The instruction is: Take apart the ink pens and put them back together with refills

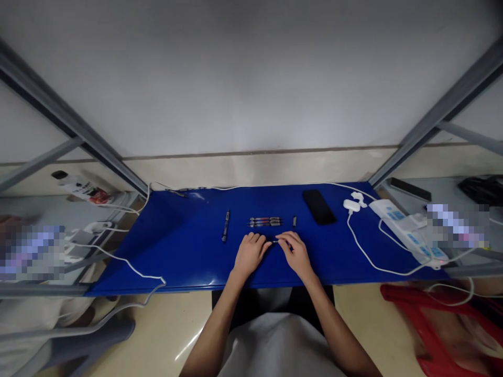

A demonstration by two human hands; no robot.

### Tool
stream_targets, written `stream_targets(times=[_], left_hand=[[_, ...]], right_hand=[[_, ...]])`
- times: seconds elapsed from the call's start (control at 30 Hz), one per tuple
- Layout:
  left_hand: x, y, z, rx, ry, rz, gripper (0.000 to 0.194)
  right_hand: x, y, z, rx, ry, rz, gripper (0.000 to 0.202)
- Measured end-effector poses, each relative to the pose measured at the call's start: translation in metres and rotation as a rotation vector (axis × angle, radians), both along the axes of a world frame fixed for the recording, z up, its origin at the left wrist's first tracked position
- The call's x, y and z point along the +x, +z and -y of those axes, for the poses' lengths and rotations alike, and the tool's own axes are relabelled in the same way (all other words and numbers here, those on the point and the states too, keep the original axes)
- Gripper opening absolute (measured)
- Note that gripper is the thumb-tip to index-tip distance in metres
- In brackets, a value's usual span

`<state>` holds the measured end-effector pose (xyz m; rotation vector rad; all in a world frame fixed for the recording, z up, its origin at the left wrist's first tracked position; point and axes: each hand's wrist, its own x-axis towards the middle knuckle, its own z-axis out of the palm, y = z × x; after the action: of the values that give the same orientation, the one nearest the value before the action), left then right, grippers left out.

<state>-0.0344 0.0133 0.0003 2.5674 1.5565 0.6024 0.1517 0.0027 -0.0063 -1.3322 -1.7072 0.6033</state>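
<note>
My left hand (249, 254) and my right hand (296, 255) rest on the blue table top (184, 251), fingertips pinched together on a thin pen part (275, 241) held between them. Just beyond my fingers lie a few pens (265, 222) side by side. A single dark pen (226, 225) lies to their left. A short dark pen piece (294, 221) lies to their right.
A black phone (318, 206) lies at the back right of the table. White chargers (352, 203) and a white power strip (408, 231) with cables sit at the right edge. A white cable (129, 267) crosses the left corner. Grey metal shelf frames stand on both sides.
</note>
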Motion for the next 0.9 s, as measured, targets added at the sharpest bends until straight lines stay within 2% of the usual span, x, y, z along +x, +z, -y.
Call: stream_targets(times=[0.13,0.2,0.37,0.57,0.77,0.9], left_hand=[[-0.002,-0.003,-0.001,0.001,0.101,0.04,0.03],[-0.003,-0.004,-0.002,0.006,0.139,0.039,0.031],[-0.003,-0.004,-0.001,0.01,0.173,0.036,0.032],[-0.003,-0.003,-0.001,-0.006,0.176,0.054,0.033],[-0.002,-0.004,-0.001,-0.001,0.156,0.03,0.033],[-0.001,-0.004,0.0,0.016,0.136,0.009,0.033]], right_hand=[[-0.003,-0.013,-0.005,0.112,-0.437,0.202,0.032],[-0.006,-0.02,-0.009,0.131,-0.514,0.269,0.032],[-0.008,-0.024,-0.01,0.077,-0.51,0.291,0.035],[0.005,-0.015,-0.004,0.144,-0.513,0.051,0.026],[0.012,-0.016,-0.001,-0.037,-0.378,-0.265,0.031],[0.012,-0.013,0.0,-0.065,-0.253,-0.273,0.031]])
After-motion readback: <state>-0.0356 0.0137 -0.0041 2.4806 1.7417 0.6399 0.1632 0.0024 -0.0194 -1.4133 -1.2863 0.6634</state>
